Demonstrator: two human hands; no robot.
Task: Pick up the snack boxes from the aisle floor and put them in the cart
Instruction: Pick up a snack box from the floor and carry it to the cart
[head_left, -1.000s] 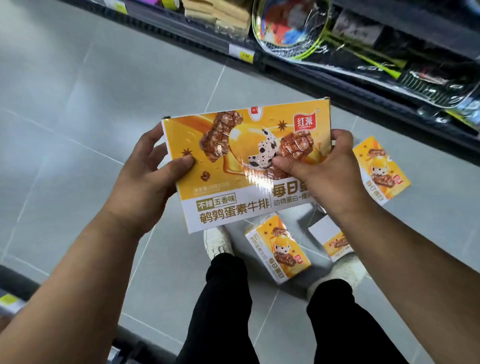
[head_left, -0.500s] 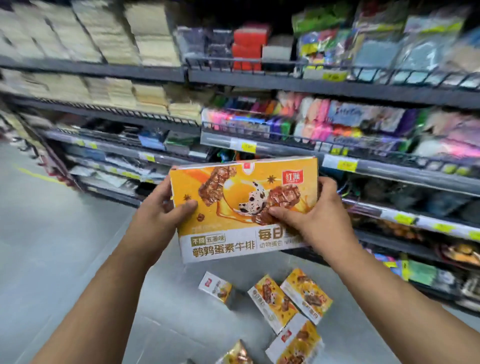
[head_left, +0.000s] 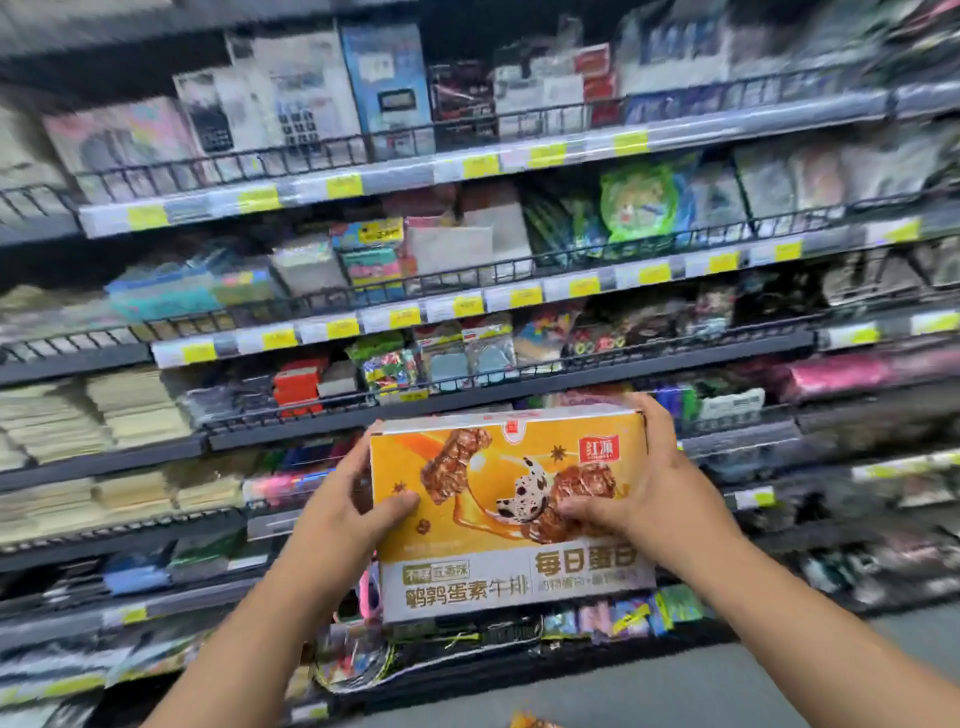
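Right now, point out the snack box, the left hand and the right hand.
snack box (head_left: 493, 467), head view, orange front face.
left hand (head_left: 340, 512), head view, back of the hand.
right hand (head_left: 660, 496), head view, back of the hand.

glossy printed cardboard snack box (head_left: 511, 512), dark matt metal shelves (head_left: 519, 397) with wire rails, shiny plastic-wrapped packets (head_left: 639, 200), smooth grey floor (head_left: 779, 680)

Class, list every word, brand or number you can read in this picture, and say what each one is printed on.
"每日蛋白": snack box, lower right.
"鹌鹑蛋素牛排": same box, lower left.
"红派": same box, red patch at top right, blurred but legible.
Green tag and small print on the box: too blurred to read.
Yellow price tags on the shelf rails: too blurred to read.
Shelf goods: no readable text.
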